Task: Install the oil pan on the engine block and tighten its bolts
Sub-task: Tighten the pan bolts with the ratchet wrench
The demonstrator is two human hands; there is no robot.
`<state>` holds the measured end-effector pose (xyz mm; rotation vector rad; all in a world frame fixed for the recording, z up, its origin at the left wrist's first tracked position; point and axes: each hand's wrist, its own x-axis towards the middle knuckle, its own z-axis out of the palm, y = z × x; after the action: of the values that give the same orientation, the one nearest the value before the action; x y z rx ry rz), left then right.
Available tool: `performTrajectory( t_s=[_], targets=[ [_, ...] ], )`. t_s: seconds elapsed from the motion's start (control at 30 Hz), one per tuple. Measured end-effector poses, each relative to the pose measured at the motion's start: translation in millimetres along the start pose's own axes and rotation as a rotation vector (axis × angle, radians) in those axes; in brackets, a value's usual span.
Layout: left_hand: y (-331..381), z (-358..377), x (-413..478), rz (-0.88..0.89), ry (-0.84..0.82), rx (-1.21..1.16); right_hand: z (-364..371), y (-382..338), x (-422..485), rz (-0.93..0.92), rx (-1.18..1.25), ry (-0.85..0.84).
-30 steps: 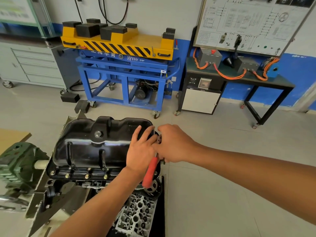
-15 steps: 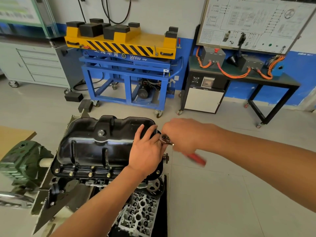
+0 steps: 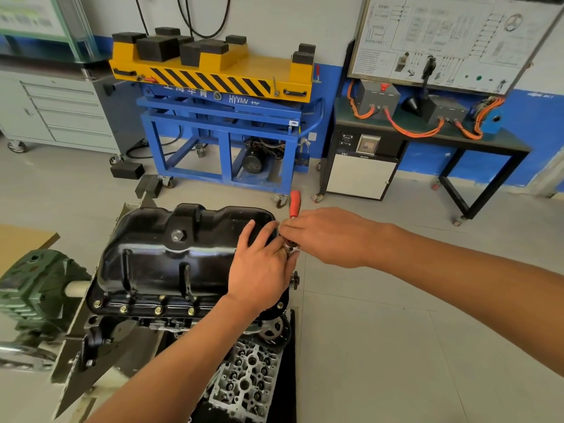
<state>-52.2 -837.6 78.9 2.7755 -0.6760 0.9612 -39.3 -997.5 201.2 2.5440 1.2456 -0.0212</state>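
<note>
The black oil pan (image 3: pixel 171 257) sits on top of the engine block (image 3: pixel 146 322), with several gold bolts (image 3: pixel 158 310) along its near flange. My left hand (image 3: pixel 259 270) lies flat on the pan's right end, fingers spread, its fingertips at the ratchet's head (image 3: pixel 291 246). My right hand (image 3: pixel 329 236) grips the ratchet, whose red handle (image 3: pixel 295 203) points away from me toward the floor beyond. The bolt under the ratchet head is hidden by my fingers.
A green engine stand gearbox (image 3: pixel 33 294) holds the block at the left. A cylinder head (image 3: pixel 247 380) lies on a black mat below the block. A blue and yellow lift cart (image 3: pixel 219 117) and a black bench (image 3: pixel 427 138) stand behind. Grey floor lies to the right.
The ratchet handle has swung round from pointing toward me, out to the right, to pointing away from me. My left hand has stayed on the pan's right end.
</note>
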Motion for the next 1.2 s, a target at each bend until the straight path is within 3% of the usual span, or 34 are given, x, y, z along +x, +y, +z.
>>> performTrajectory(
  t_s=[0.17,0.67,0.97,1.2],
  targets=[
    [0,2,-1,0.001,0.007,-0.014,-4,2,-3,0.071,0.005,-0.043],
    [-1,1,-1,0.028,-0.010,0.007,6,-27,8,0.268,0.290,0.142],
    [-2,-4,-1,0.046,-0.098,0.054,-8,-25,4,0.300,0.419,0.015],
    [2,-5,1,-0.010,-0.094,0.048,-12,-15,2,0.207,0.074,-0.024]
  ],
)
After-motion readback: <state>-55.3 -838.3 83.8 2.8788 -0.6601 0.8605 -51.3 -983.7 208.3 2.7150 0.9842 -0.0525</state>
